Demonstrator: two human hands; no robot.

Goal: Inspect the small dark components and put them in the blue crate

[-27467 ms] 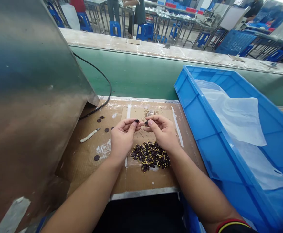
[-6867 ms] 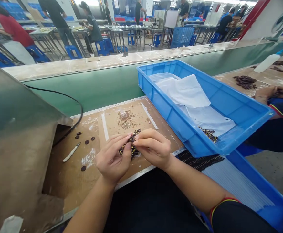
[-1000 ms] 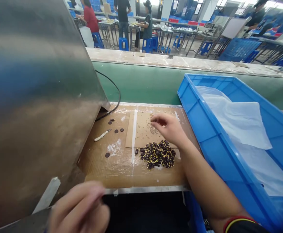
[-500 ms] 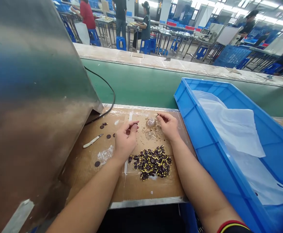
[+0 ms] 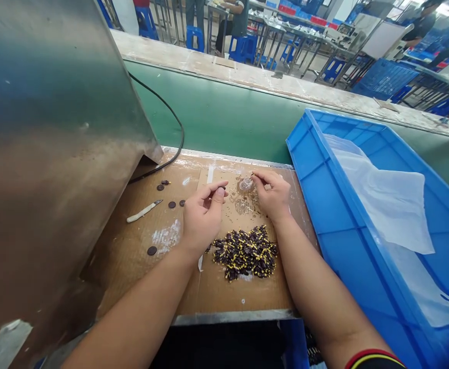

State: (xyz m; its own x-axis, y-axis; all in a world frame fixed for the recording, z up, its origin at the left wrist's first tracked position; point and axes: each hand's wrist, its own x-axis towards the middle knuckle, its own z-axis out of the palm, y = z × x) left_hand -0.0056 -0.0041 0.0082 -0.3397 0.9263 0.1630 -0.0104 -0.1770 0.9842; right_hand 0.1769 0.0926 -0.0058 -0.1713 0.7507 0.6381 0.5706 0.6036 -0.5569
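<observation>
My left hand (image 5: 202, 212) is closed, pinching a small dark piece (image 5: 222, 188) between thumb and forefinger; most of it is covered by the fingers. Just beside a clear, shiny lump (image 5: 245, 184) on the cardboard, my right hand (image 5: 273, 193) is pinched as well. Something tiny and dark (image 5: 252, 175) shows at its fingertips, too small to name. Below both hands lies a heap of small dark pieces with yellow tips (image 5: 245, 253). Dark discs (image 5: 151, 250) are scattered to the left of my left hand.
A white-handled knife (image 5: 145, 210) lies at the left of the cardboard surface (image 5: 132, 277). A metal housing (image 5: 55, 154) and a black cable (image 5: 174, 115) border that side. To the right stands a blue crate (image 5: 324, 205) with white sheets (image 5: 386, 200). People sit and stand behind.
The view has tipped downward, so the background sits higher. Both hands keep their pinches; the right fingertips remain by the clear lump, and the left hand has turned slightly.
</observation>
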